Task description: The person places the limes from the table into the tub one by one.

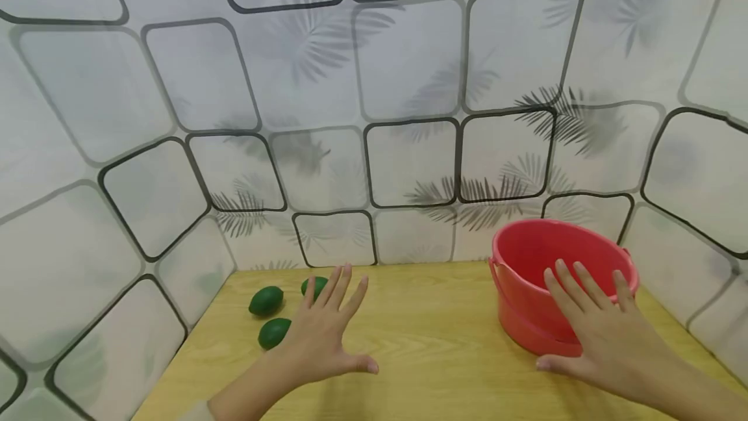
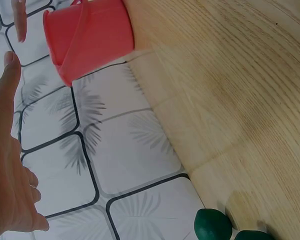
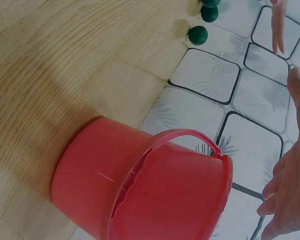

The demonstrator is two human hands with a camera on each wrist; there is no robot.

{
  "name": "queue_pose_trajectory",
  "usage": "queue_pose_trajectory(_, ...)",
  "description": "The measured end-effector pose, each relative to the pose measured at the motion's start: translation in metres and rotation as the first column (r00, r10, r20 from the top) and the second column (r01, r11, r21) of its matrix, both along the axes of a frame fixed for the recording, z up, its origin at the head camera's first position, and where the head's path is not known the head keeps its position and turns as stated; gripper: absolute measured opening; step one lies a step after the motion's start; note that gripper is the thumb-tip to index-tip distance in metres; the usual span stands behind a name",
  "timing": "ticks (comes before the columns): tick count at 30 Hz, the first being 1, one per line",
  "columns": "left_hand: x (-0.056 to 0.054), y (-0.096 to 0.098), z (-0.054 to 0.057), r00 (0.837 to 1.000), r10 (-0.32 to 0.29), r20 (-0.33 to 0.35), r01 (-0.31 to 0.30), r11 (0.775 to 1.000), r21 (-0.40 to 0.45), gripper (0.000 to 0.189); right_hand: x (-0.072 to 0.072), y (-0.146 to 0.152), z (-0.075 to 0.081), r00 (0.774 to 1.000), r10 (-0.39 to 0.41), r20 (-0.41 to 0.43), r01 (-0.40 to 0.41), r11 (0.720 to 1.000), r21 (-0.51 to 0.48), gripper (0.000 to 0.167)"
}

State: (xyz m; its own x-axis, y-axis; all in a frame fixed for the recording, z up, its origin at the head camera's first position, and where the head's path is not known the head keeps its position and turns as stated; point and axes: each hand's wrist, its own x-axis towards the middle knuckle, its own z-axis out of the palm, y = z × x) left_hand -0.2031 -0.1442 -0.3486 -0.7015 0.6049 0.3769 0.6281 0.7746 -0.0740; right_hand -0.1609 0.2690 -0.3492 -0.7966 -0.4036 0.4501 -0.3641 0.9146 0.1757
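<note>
My left hand [image 1: 323, 342] hovers palm down above the wooden table with its fingers spread, holding nothing. Close to it lie green, lemon-shaped objects: one at the left [image 1: 266, 301], one nearer me [image 1: 274, 333] and one behind my fingertips [image 1: 315, 286], the last two partly hidden by the hand. On the right, my right hand [image 1: 613, 343] is also spread and empty, in front of a red bucket [image 1: 526, 317] in the head view. The right wrist view shows the bucket [image 3: 160, 190] upright on the table, its handle [image 3: 185, 133] folded down against the side, apart from my fingers.
The light wooden table [image 1: 426, 330] meets walls covered in a pattern of rounded squares and leaves [image 1: 409, 167] at the back, left and right. The bucket stands near the back right corner, the green objects near the back left.
</note>
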Motion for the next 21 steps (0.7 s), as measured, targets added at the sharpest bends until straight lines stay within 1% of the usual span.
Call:
queue_pose_trajectory(3,0.000,0.001,-0.002,1.000,-0.004,-0.020,0.004,1.000,-0.003,0.111,0.000,0.001,0.000,0.999,-0.019,0.026,0.019,1.000,-0.004,0.120)
queue_pose_trajectory(5,-0.001,0.002,-0.002,1.000,-0.006,-0.029,0.006,1.000,-0.005,0.111,0.000,0.002,0.000,1.000,-0.019,0.021,0.019,1.000,-0.010,0.120)
queue_pose_trajectory(9,-0.003,0.007,0.000,1.000,-0.013,-0.029,0.013,1.000,-0.008,0.111,0.000,0.005,0.003,0.999,0.009,-0.039,-0.010,1.000,-0.011,0.119)
queue_pose_trajectory(11,-0.003,0.010,0.001,1.000,-0.021,-0.017,0.021,1.000,-0.006,0.111,0.000,0.005,0.004,0.998,0.016,-0.053,-0.016,1.000,-0.011,0.118)
queue_pose_trajectory(13,-0.003,0.012,0.001,0.999,-0.032,-0.011,0.032,0.999,-0.009,0.111,-0.001,0.005,0.005,0.999,0.004,-0.038,-0.005,1.000,-0.010,0.118)
queue_pose_trajectory(17,-0.003,0.015,-0.001,0.999,-0.036,-0.014,0.036,0.999,-0.023,0.111,0.000,0.004,0.004,0.999,-0.040,0.032,0.041,0.999,-0.011,0.117)
queue_pose_trajectory(19,-0.003,0.016,-0.002,0.999,-0.033,-0.019,0.033,0.999,-0.034,0.111,0.000,0.003,0.003,0.998,-0.043,0.041,0.044,0.999,-0.014,0.116)
queue_pose_trajectory(21,-0.003,0.017,-0.002,0.999,-0.030,-0.021,0.029,0.999,-0.043,0.111,0.000,0.003,0.001,0.999,-0.034,0.025,0.034,0.999,-0.017,0.115)
